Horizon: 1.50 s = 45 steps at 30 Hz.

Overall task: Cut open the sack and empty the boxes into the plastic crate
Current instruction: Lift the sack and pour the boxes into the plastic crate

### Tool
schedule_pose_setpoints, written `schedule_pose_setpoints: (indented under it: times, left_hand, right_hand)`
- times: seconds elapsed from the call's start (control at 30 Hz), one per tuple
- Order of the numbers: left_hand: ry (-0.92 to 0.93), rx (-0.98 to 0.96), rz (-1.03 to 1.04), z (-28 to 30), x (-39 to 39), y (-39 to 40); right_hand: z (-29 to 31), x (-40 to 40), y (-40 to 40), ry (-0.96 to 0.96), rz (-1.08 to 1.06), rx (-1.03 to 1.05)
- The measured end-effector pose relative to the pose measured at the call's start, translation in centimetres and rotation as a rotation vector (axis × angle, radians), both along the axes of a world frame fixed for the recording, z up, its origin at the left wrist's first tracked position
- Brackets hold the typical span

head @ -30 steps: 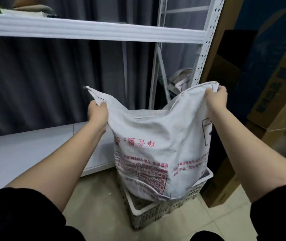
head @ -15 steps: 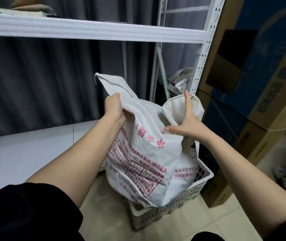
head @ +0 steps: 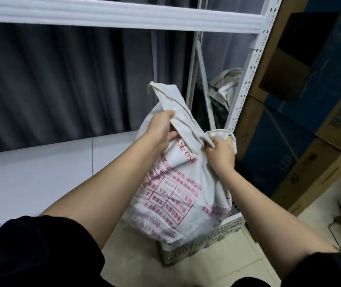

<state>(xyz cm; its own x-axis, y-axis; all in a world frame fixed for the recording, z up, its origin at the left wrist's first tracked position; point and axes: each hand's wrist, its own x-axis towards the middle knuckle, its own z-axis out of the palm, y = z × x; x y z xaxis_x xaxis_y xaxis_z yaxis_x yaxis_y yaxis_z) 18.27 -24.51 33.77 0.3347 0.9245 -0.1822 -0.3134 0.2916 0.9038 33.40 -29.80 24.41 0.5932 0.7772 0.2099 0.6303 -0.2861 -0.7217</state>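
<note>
A white woven sack [head: 177, 189] with red print hangs upside down over a pale perforated plastic crate [head: 213, 239] on the floor. Its lower end reaches into the crate and hides most of the crate's inside. My left hand [head: 161, 129] grips the sack's upper left corner, whose flap sticks up above the fist. My right hand [head: 220, 151] grips the bunched upper right corner close beside it. No boxes show.
A white metal shelving rack stands behind, its upright post [head: 248, 65] right of the sack and a white lower shelf board [head: 41, 172] at the left. Stacked cardboard cartons [head: 310, 121] fill the right side. Tiled floor [head: 217, 272] lies around the crate.
The sack was held spread wide between both hands. Both hands have come together and the top is now gathered; the right hand went from fingers spread on the cloth to gripping the corner.
</note>
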Motion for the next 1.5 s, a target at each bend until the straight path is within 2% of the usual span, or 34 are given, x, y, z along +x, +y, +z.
schedule_pose_setpoints:
  times: [0.13,0.2,0.27,0.3,0.37,0.43,0.5,0.6,0.67,0.83,0.97,1.07,1.2,1.27,1.33,1.37,1.43,1.5]
  left_hand:
    - [0.243,0.18,0.071,-1.5,-1.4,2.5]
    - [0.458,0.369,0.126,-2.3,-2.6,3.2]
    - [0.625,0.548,0.177,-3.0,-3.7,3.3]
    - [0.685,0.574,0.173,-3.5,-4.1,3.5]
    - [0.765,0.526,0.02,-4.1,-4.9,3.0]
    - [0.878,0.447,-0.216,-5.0,-5.5,2.4]
    - [0.981,0.45,-0.328,-6.1,-5.9,1.6]
    - [0.912,0.393,-0.3,-6.5,-6.1,0.5]
    - [0.944,0.426,-0.319,-6.7,-5.8,-0.2]
    - [1.176,0.691,-0.338,-5.7,-4.6,-2.3]
    - [1.169,1.004,-0.064,-4.5,-4.0,-2.4]
    - [1.246,1.009,-0.043,-4.6,-3.9,-2.0]
    - [1.43,1.169,-0.104,-4.1,-3.5,-1.8]
    - [1.305,1.137,-0.005,-2.7,-3.7,-1.6]
    - [1.053,1.036,0.192,-1.4,-3.7,-1.4]
    - [0.996,0.999,0.212,-0.8,-3.6,-1.4]
    - [1.039,0.925,0.055,-0.3,-2.7,-1.8]
    - [1.012,0.897,0.1,0.3,-2.2,-1.7]
  right_hand:
    - [1.6,1.1,2.5,-0.083,-0.05,0.18]
    - [3.4,1.3,3.5,-0.134,-0.067,0.269]
    - [5.4,1.7,4.1,-0.182,-0.071,0.292]
    - [6.2,2.0,4.3,-0.214,-0.06,0.259]
    - [7.7,3.1,4.6,-0.247,-0.069,0.267]
    - [8.9,3.5,4.6,-0.236,-0.116,0.329]
    - [10.2,3.4,4.1,-0.262,-0.124,0.384]
    - [11.4,2.6,3.2,-0.352,-0.054,0.342]
    - [12.2,2.9,2.9,-0.378,-0.084,0.36]
    - [14.1,2.9,1.6,-0.346,-0.11,0.424]
    - [15.6,2.3,1.1,-0.292,-0.063,0.422]
    - [15.0,1.6,0.8,-0.256,-0.057,0.401]
    - [14.4,1.0,0.6,-0.268,0.026,0.402]
    - [14.1,2.1,0.7,-0.295,-0.004,0.391]
    - [14.2,4.0,0.1,-0.276,-0.079,0.304]
    - [14.3,4.7,-0.2,-0.243,-0.113,0.253]
    - [14.7,5.1,-0.5,-0.214,-0.167,0.291]
    - [15.2,4.4,0.1,-0.149,-0.174,0.457]
